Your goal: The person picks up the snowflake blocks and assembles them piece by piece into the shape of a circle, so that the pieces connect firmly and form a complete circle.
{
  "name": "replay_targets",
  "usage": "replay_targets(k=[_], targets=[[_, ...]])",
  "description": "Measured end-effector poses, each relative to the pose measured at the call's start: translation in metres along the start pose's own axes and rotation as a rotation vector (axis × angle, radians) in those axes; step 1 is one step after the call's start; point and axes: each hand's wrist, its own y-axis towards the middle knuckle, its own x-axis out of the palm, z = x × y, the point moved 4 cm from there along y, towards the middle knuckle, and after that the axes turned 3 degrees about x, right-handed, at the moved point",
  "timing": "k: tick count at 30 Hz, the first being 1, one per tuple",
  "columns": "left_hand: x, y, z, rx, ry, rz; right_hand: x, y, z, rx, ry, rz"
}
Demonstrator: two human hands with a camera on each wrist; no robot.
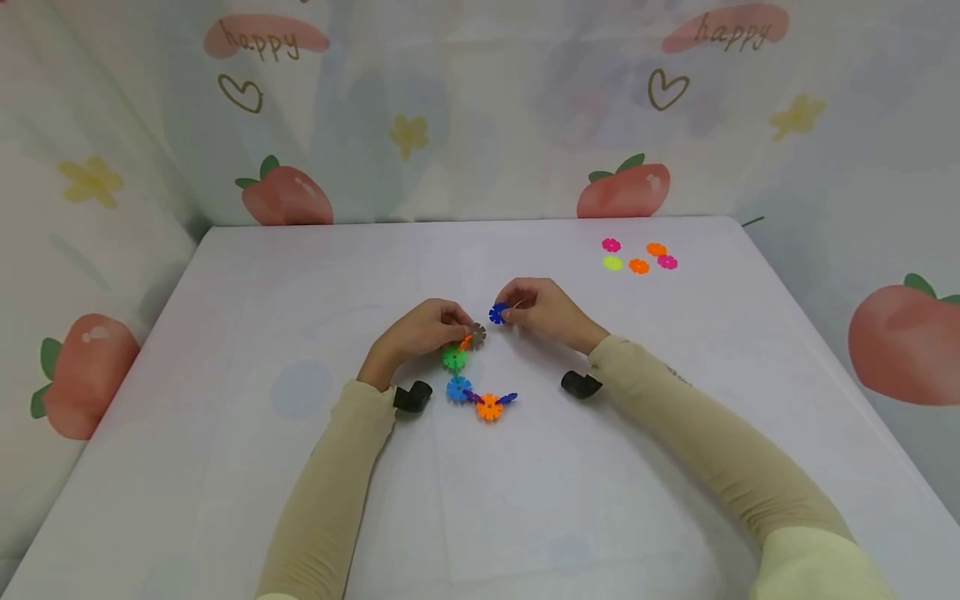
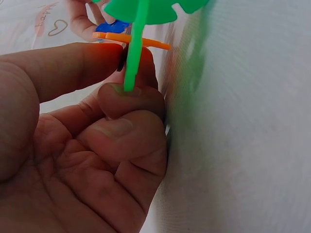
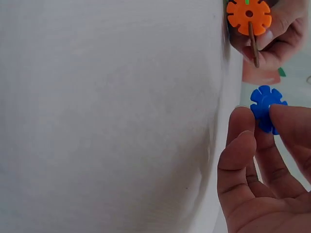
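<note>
With the left hand [image 1: 420, 329] pinching the disc chain [image 1: 459, 389] in its fingers and the right hand [image 1: 551, 312] a dark blue disc [image 1: 496, 313], a lopsided tug could pop the links.

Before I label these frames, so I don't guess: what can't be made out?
Left wrist: broad green notched plastic disc, cut off by the top edge.
Right wrist: blue notched plastic disc, partly covered by the right hand.
Head: lime-yellow round disc, too small for counting notches.

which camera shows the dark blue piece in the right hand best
The right wrist view: the dark blue piece appears large, its notched edge mostly uncovered. The head view shows it small; the left wrist view, only part, behind the orange piece.
</note>
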Motion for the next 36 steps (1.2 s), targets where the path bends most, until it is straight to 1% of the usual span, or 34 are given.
replay_targets(k=[6,15,21,29,36], targets=[[-0.001,-0.001,0.0,-0.004,0.008,0.002,0.007,-0.004,-0.003,-0.042,-0.023,-0.028],[0.001,0.0,0.0,0.006,0.0,-0.019,0.011,-0.002,-0.003,-0.075,-0.077,-0.023],[0.0,0.0,0.001,0.016,0.001,-0.022,0.011,-0.004,-0.004,-0.093,-0.101,-0.016],[-0.002,-0.001,0.001,0.013,-0.032,-0.02,0.01,-0.007,-0.006,-0.105,-0.127,-0.006],[-0.002,-0.001,-0.002,0.034,-0.061,-0.022,0.012,-0.008,-0.008,-0.179,-0.193,0.003]])
